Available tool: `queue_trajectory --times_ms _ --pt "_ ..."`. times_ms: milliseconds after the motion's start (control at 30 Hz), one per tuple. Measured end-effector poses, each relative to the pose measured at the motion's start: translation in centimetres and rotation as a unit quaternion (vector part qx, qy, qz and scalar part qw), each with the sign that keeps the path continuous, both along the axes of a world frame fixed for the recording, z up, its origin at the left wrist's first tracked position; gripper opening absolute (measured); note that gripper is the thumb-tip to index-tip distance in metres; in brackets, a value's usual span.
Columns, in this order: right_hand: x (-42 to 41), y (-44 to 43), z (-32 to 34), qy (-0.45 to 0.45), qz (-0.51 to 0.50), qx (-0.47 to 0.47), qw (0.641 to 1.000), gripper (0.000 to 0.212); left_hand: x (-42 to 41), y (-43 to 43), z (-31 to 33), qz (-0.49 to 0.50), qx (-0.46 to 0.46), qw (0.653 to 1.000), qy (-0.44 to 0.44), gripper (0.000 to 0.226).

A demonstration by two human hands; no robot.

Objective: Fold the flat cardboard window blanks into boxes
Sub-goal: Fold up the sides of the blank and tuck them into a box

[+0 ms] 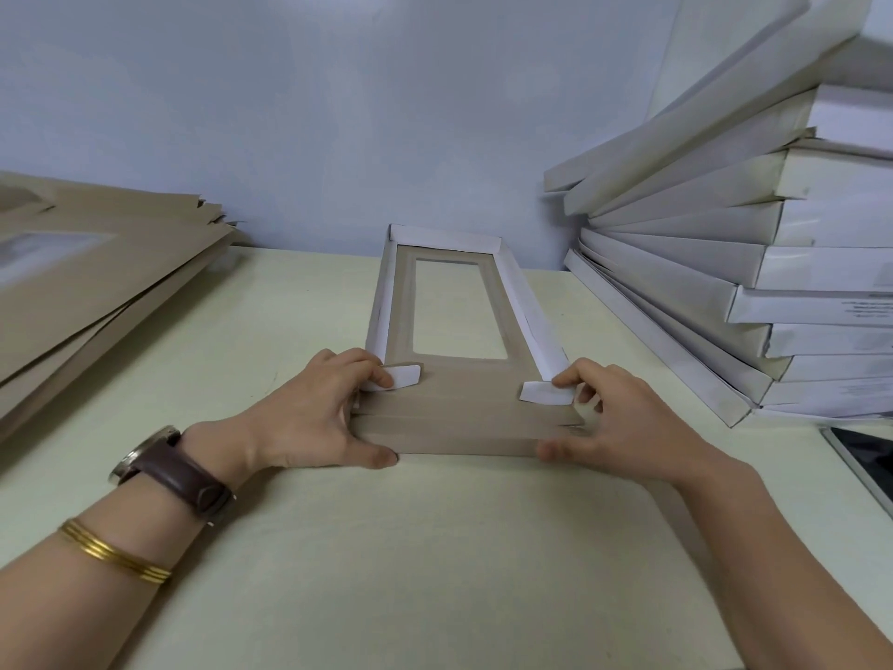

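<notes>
My left hand [309, 408] and right hand [623, 418] each pinch a near corner of the half-folded window box [464, 413], thumbs on its near flap and fingers curled over small white tabs. It is matte brown cardboard with raised white walls and a long rectangular window. It lies mid-table on a smooth cream tabletop [386, 548], against a pale blue wall [338, 113].

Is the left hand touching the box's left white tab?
Touching. The head view shows the left hand with a fingertip lying on the left tab of the box.
</notes>
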State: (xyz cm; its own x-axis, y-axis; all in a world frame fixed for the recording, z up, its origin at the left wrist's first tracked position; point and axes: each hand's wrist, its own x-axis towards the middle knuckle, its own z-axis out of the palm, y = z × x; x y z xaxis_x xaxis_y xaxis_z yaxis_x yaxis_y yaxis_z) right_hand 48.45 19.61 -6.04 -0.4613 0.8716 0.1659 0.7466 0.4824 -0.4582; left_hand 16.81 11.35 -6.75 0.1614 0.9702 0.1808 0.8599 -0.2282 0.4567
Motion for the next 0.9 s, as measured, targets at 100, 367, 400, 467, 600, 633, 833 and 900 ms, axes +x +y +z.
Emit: queue_trajectory --times_ms 100,367,400,467,600,633,833,900 --pt "0.2 -0.3 0.4 -0.025 0.009 -0.032 0.999 0.086 0.1 0.0 0.0 0.001 0.007 1.000 0.018 0.075" --pt "0.5 0.2 -0.1 -0.014 0.027 0.013 0.999 0.055 0.0 0.3 0.0 0.004 0.011 1.000 0.024 0.050" --pt "0.5 0.3 -0.3 -0.013 0.025 0.018 0.999 0.053 0.0 0.5 0.0 0.004 0.017 1.000 0.026 0.045" --pt "0.5 0.6 -0.6 -0.009 0.018 0.027 0.999 0.052 -0.1 0.6 -0.1 0.004 0.029 0.999 0.026 0.040" --pt "0.3 0.8 -1.1 0.016 0.006 0.059 0.998 0.044 -0.2 0.9 -0.4 0.003 0.049 0.999 0.023 0.032" --pt "0.3 0.8 -1.2 0.027 0.006 0.071 0.997 0.041 -0.2 0.9 -0.5 0.002 0.055 0.998 0.021 0.027" --pt "0.0 1.2 -1.4 0.054 0.008 0.102 0.993 0.022 -0.3 1.3 -0.5 0.003 0.072 0.997 0.009 0.018" --pt "-0.1 1.2 -1.4 0.062 0.011 0.106 0.992 0.018 -0.3 1.5 -0.5 0.010 0.077 0.997 0.013 0.023"
